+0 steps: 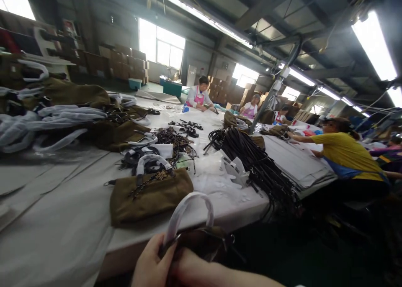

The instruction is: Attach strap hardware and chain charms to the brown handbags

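Note:
At the table's front edge, a dark handbag (211, 238) with a white-wrapped handle is held low. My left hand (153, 260) is closed on the bag's left rim, near the base of the handle. Across the bag's opening reaches my right hand (189, 265); its fingers are hidden inside or behind the bag, so their state does not show. A second olive-brown handbag (150, 197) lies on the table just beyond. It has a wrapped handle and a dark chain with a gold-coloured flower-like charm.
Olive bags with wrapped handles (59, 115) are heaped at the left. Dark chains (176, 141) and a thick bundle of black straps (251, 153) lie on the white table (78, 203). A metal post (266, 98) rises behind. A person in yellow (351, 149) works at the right, others further back.

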`<state>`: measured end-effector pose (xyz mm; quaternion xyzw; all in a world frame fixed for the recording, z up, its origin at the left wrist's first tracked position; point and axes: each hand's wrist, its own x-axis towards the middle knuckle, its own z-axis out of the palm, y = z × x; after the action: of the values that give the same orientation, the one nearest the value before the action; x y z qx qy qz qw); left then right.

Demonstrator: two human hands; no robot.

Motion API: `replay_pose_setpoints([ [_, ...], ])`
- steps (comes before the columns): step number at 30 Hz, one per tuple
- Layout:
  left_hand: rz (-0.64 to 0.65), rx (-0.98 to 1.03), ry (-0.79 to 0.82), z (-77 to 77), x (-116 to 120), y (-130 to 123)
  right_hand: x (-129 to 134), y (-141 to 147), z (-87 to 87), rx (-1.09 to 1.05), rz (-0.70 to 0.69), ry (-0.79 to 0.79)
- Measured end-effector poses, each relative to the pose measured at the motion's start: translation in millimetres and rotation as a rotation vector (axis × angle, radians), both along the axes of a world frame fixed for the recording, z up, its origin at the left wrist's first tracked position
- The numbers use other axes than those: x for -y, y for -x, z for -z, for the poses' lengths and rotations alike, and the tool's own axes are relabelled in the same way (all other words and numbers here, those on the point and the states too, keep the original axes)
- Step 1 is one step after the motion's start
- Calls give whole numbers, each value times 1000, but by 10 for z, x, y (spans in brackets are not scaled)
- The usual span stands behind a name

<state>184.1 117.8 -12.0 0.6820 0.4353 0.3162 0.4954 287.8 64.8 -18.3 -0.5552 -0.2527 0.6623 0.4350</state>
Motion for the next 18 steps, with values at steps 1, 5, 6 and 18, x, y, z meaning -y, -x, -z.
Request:
replay_pose_setpoints([
  [1, -15, 1, -8, -22, 7, 2, 20, 21, -4, -37, 11, 54],
  [5, -36, 2, -33, -95, 50, -5, 65, 43, -11, 35, -26, 108],
  [6, -27, 10, -38, -103, 62, -10, 67, 38, -4, 99, -56, 78],
  [18, 60, 29, 16, -168, -14, 4, 162, -171, -353, 1227, -537, -237],
])
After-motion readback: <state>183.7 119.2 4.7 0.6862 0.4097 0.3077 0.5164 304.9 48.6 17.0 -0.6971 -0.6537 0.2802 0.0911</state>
